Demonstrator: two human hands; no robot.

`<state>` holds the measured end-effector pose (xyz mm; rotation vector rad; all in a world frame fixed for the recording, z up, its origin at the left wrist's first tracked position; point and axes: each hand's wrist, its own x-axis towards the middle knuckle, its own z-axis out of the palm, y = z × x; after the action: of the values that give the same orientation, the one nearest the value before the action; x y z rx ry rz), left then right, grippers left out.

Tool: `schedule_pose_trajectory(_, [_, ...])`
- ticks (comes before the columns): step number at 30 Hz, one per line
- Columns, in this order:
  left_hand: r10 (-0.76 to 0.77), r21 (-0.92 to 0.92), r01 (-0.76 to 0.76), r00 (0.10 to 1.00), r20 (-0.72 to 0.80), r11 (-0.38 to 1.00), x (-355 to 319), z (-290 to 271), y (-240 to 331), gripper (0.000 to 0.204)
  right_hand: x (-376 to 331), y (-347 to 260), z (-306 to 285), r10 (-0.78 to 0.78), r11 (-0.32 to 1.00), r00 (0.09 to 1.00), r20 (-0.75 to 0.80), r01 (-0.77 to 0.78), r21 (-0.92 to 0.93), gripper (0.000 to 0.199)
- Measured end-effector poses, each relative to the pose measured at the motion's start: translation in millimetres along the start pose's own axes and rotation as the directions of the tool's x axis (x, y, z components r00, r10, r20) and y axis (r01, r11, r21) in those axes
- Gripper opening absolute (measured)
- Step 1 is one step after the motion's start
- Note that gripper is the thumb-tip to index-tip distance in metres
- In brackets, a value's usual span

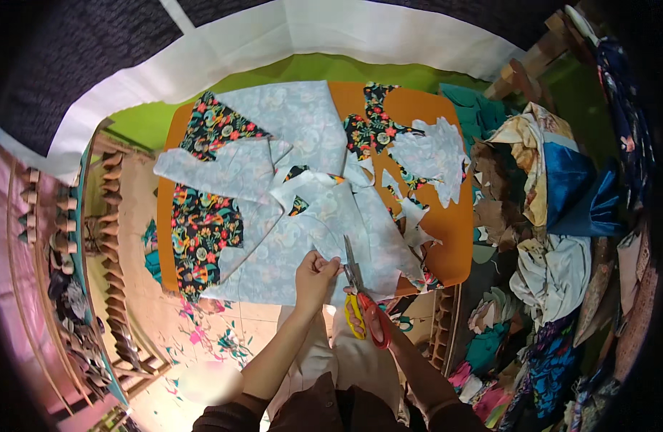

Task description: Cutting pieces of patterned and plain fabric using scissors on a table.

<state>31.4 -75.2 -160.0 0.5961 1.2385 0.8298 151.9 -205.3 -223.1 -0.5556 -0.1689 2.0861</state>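
Pale fabric [303,248] lies spread over the orange table [457,237], its light reverse side up, with black floral print showing where parts are turned over. At the near edge, my left hand [316,279] is closed, thumb and fingers pinching the fabric. Just right of it, my right hand [362,309] grips a pair of scissors [375,321] with one yellow and one red handle. The scissor blades point away from me, slightly apart, over the cloth beside my left fingertips. Whether cloth lies between the blades, I cannot tell.
Ragged floral offcuts [375,129] and a crumpled pale scrap [434,155] lie on the table's right side. Heaped cloth [555,273] fills the right. A wooden rack [112,252] stands left. Small coloured scraps [234,345] litter the tiled floor.
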Motion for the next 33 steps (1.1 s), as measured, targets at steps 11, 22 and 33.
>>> schedule_pose_trajectory(11, [0.053,-0.042,-0.056,0.995,-0.083,0.998,-6.5,-4.1,-6.4,0.022,-17.1,-33.8,50.9,0.094,0.944,0.968,-0.231,-0.160,-0.287,0.074])
schedule_pose_trajectory(22, [-0.026,0.045,0.024,0.999,0.044,0.999,-11.2,-7.1,-0.7,0.020,-10.3,-41.0,46.6,0.106,0.905,0.966,-0.234,-0.191,-0.380,0.085])
schedule_pose_trajectory(33, [-0.019,0.023,0.019,1.000,0.017,1.000,-8.7,-12.4,3.1,0.019,-10.6,-59.7,56.6,0.155,0.886,0.957,-0.246,-0.245,-0.393,0.082])
